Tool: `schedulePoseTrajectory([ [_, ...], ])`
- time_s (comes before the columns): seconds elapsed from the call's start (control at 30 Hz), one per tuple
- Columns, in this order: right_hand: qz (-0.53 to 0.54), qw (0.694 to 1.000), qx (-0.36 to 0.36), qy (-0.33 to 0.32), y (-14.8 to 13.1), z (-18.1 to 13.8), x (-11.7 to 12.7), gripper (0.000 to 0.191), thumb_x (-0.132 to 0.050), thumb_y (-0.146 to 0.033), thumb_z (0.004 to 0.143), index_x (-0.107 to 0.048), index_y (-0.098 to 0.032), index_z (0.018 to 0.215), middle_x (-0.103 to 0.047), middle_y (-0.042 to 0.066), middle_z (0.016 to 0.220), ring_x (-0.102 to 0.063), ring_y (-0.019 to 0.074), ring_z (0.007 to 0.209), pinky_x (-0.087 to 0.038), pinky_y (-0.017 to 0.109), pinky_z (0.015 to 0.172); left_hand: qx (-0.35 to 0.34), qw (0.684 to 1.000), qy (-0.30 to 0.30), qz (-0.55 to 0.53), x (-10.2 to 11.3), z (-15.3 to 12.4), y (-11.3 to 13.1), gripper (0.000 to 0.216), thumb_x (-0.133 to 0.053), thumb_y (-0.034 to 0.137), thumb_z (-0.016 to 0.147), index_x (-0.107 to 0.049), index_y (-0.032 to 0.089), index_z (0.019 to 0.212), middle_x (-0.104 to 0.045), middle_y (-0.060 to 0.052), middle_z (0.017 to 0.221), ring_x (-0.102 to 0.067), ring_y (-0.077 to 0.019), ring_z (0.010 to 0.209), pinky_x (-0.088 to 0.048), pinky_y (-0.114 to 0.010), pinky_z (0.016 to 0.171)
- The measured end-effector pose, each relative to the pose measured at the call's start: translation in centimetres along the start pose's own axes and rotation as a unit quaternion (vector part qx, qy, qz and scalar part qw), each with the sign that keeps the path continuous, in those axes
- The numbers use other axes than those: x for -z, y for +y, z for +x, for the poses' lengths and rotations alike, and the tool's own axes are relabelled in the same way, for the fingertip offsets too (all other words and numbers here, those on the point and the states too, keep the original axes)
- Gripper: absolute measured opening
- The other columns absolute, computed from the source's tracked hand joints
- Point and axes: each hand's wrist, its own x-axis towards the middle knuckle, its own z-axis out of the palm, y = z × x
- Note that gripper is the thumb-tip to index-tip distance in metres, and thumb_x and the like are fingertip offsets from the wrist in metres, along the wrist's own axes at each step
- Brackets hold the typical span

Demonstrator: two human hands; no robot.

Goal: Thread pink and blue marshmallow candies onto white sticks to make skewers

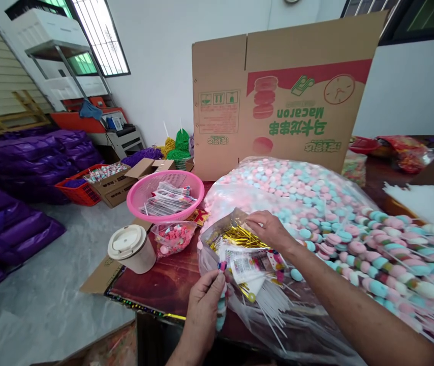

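Note:
My left hand (206,297) is closed round a candy skewer (221,310) with blue sweets, its gathered top poking out above the thumb. My right hand (268,227) reaches over an open plastic bag (236,218), fingers pinched together beside gold twist ties (240,235); whatever they grip is too small to make out. Printed wrappers (249,267) and a bundle of white sticks (272,300) lie in and across the bag's mouth. Behind my right arm spreads a large clear bag of pink and blue candies (289,188), with many finished skewers (392,254) on its right.
At the left stand a lidded cup (133,249), a small bag of red and pink sweets (175,238) and a pink basket (136,206) of wrappers. A tall cardboard box (224,76) rises behind. Purple bundles (19,162) lie on the floor.

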Motion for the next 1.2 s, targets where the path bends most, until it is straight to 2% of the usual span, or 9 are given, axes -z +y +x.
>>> schedulePoseTrajectory([
  [0.13, 0.228, 0.973, -0.019, 0.005, -0.3, -4.1, 0.8, 0.042, -0.03, -0.037, 0.089, -0.061, -0.013, 0.103, -0.061, 0.003, 0.068, -0.056, 0.0126, 0.059, -0.043, 0.023, 0.054, 0.028, 0.998, -0.019, -0.05, -2.7, 0.6, 1.0, 0.028, -0.078, 0.031, 0.056, -0.069, 0.013, 0.077, -0.061, -0.002, 0.061, -0.052, -0.0079, 0.053, -0.04, -0.018, 0.053],
  [0.27, 0.554, 0.823, -0.097, -0.086, -1.2, -8.3, 0.5, 0.055, -0.051, -0.041, 0.076, -0.046, -0.016, 0.124, -0.054, -0.004, 0.063, -0.045, 0.0067, 0.04, -0.034, 0.02, 0.039, 0.089, 0.986, -0.122, -0.064, -5.7, 1.0, 1.2, 0.024, -0.079, 0.026, 0.054, -0.068, 0.011, 0.07, -0.062, -0.003, 0.061, -0.051, -0.0073, 0.05, -0.039, -0.019, 0.051],
  [0.43, 0.612, 0.765, -0.175, -0.101, -0.7, -10.2, 0.8, 0.079, -0.061, -0.043, 0.068, -0.025, -0.02, 0.135, -0.053, -0.009, 0.055, -0.03, 0.0039, 0.028, -0.02, 0.017, 0.03, 0.098, 0.98, -0.163, -0.052, -8.1, 1.0, -0.1, 0.023, -0.078, 0.024, 0.055, -0.069, 0.01, 0.071, -0.063, -0.003, 0.058, -0.056, -0.0096, 0.054, -0.043, -0.021, 0.058],
  [0.57, 0.499, 0.845, -0.185, -0.045, 1.6, -9.9, 0.1, 0.057, -0.045, -0.033, 0.077, -0.035, -0.015, 0.13, -0.061, -0.002, 0.064, -0.041, 0.0077, 0.035, -0.032, 0.021, 0.035, 0.072, 0.994, -0.077, -0.032, -8.3, 1.7, -0.5, 0.026, -0.08, 0.025, 0.05, -0.068, 0.011, 0.068, -0.062, -0.001, 0.056, -0.052, -0.0078, 0.047, -0.039, -0.019, 0.048],
  [0.67, 0.385, 0.905, -0.181, 0.029, 4.0, -10.1, -0.5, 0.053, -0.043, -0.022, 0.076, -0.043, -0.011, 0.127, -0.068, 0.006, 0.08, -0.06, 0.0158, 0.066, -0.047, 0.028, 0.06, 0.084, 0.995, -0.053, -0.009, -7.6, 2.0, -0.7, 0.027, -0.08, 0.025, 0.05, -0.068, 0.01, 0.068, -0.062, -0.001, 0.056, -0.049, -0.0059, 0.043, -0.037, -0.017, 0.043],
  [0.87, 0.267, 0.941, -0.205, 0.044, 7.6, -13.7, 1.2, 0.059, -0.043, -0.015, 0.073, -0.04, -0.009, 0.132, -0.063, 0.014, 0.108, -0.057, 0.0228, 0.099, -0.043, 0.034, 0.083, 0.131, 0.989, -0.063, 0.013, -7.2, 0.9, -2.4, 0.025, -0.081, 0.02, 0.048, -0.068, 0.01, 0.066, -0.065, -0.003, 0.064, -0.049, -0.0041, 0.044, -0.037, -0.015, 0.043],
  [0.97, 0.137, 0.97, -0.189, 0.067, 7.8, -15.9, 2.7, 0.038, -0.042, -0.019, 0.077, -0.057, -0.014, 0.112, -0.064, 0.011, 0.104, -0.057, 0.0215, 0.096, -0.043, 0.031, 0.08, 0.146, 0.987, -0.062, 0.023, -7.6, 0.7, -2.8, 0.025, -0.081, 0.021, 0.049, -0.067, 0.01, 0.067, -0.066, -0.003, 0.066, -0.051, -0.0048, 0.046, -0.039, -0.016, 0.044],
  [1.07, 0.017, 0.977, -0.211, -0.025, 7.0, -17.1, 2.5, 0.024, -0.041, -0.025, 0.083, -0.064, -0.018, 0.083, -0.066, 0.007, 0.082, -0.059, 0.0193, 0.079, -0.041, 0.028, 0.07, 0.154, 0.986, -0.063, 0.026, -8.0, 0.7, -3.0, 0.024, -0.08, 0.02, 0.051, -0.066, 0.01, 0.068, -0.066, -0.003, 0.068, -0.052, -0.0049, 0.046, -0.04, -0.016, 0.044],
  [1.2, -0.054, 0.955, -0.273, -0.1, 5.7, -16.2, -0.3, 0.023, -0.043, -0.024, 0.084, -0.063, -0.014, 0.086, -0.064, 0.014, 0.09, -0.06, 0.0234, 0.081, -0.039, 0.03, 0.064, 0.16, 0.985, -0.063, 0.022, -8.4, 0.4, -3.4, 0.023, -0.079, 0.02, 0.053, -0.065, 0.01, 0.068, -0.065, -0.002, 0.067, -0.05, -0.0044, 0.045, -0.038, -0.016, 0.042],
])
